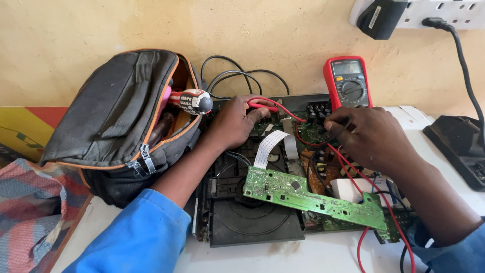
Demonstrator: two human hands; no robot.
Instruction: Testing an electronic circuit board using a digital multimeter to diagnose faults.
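Bulging grey tool bag [116, 116], screwdriver [194, 101] inside, beside left hand [233, 123].

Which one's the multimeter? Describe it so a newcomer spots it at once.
Start at the opened player on the white table. Behind its back edge, against the yellow wall, leans the multimeter, above the right hand. Only it has a red casing, grey screen and round dial.

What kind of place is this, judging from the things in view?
Probably a small electronics repair workbench. An opened disc player with loose green circuit boards lies on the table, a red multimeter leans against the wall, and a tool bag holds screwdrivers.
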